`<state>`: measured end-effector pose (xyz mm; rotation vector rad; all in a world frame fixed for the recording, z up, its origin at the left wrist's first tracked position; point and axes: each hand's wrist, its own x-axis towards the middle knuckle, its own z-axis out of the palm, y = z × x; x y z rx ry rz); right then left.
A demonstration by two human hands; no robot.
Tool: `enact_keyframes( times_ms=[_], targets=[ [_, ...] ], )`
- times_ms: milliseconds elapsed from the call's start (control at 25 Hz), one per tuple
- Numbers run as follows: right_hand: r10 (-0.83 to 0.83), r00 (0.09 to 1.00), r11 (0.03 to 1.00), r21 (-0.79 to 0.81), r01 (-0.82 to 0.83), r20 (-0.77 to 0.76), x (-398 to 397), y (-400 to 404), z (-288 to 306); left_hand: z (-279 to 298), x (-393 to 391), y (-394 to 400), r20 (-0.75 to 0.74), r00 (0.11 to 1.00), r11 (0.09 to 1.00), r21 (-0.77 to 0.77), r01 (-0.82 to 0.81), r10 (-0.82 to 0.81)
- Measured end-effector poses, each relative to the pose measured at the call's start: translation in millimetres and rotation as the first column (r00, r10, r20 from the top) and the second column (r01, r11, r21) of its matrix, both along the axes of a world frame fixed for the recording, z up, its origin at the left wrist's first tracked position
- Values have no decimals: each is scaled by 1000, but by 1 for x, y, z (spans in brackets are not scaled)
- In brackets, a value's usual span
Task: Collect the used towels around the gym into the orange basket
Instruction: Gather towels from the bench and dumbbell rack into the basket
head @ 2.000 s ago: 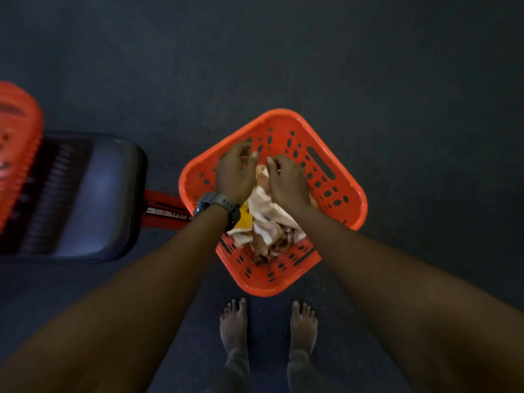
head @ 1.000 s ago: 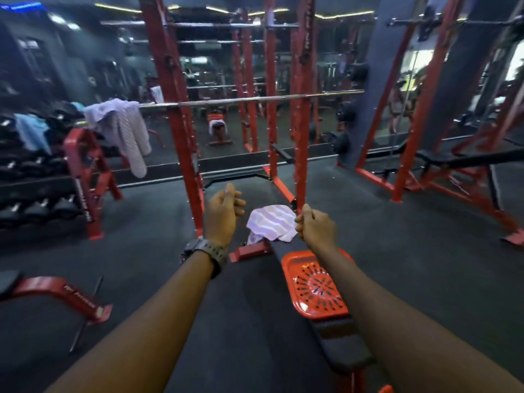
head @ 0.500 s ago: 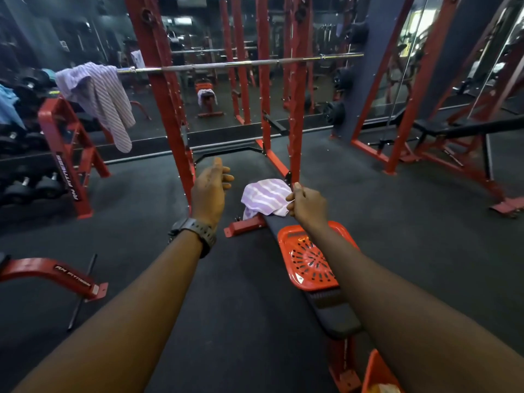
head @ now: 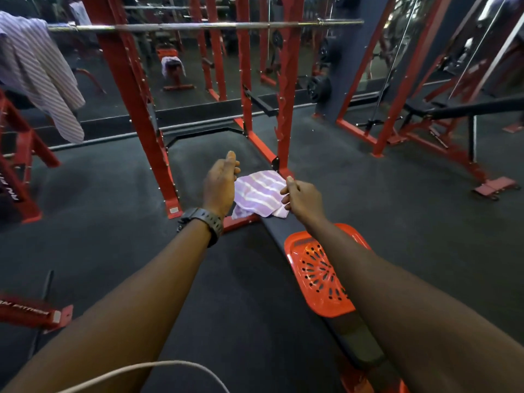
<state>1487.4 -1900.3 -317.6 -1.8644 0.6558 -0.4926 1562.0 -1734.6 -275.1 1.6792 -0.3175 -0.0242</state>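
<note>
Lilac-and-white striped cloth towel (head: pixel 259 194) lies crumpled on the far end of the black padded bench (head: pixel 351 344). Left hand (head: pixel 219 184) hovers beside it, fingers relaxed, empty; right hand (head: pixel 302 198) loosely curled, holding nothing. Soft and light, it should gather easily by a bunched fold.

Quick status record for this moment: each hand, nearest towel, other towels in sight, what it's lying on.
left hand: open, empty, beside the towel's left edge
right hand: fingers loosely curled at the towel's right edge; grip unclear
nearest towel: crumpled lilac-and-white striped towel, on far end of black padded bench
other towels: large striped towel draped over steel barbell, upper left
on bench: orange perforated plastic lid
</note>
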Motion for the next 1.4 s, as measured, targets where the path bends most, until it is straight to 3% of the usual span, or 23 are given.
enact_keyframes(
  times_ms=[360, 680, 960, 1160, 1320, 1400],
  targets=[
    [-50, 996, 999, 14, 51, -80, 194, -60, -71, -58, 199, -58, -70, 997, 998, 47, 48, -45],
    [-87, 973, 988, 104, 111, -215, 356, -142, -133, -119, 374, -149, -229, 970, 989, 98, 107, -82],
    [-189, 927, 966, 107, 235, -325, 487, -191, -232, -223, 522, -240, -332, 915, 950, 131, 284, -228],
    [-182, 882, 976, 26, 214, -435, 563, -219, -321, -319, 594, -294, -400, 863, 909, 144, 391, -307],
    [-210, 833, 974, -184, 133, -512, 613, -245, -388, -392, 632, -334, -408, 857, 900, 156, 406, -316],
    [-245, 770, 931, -366, 16, -589, 628, -253, -430, -430, 638, -349, -409, 861, 901, 170, 398, -303]
  ],
)
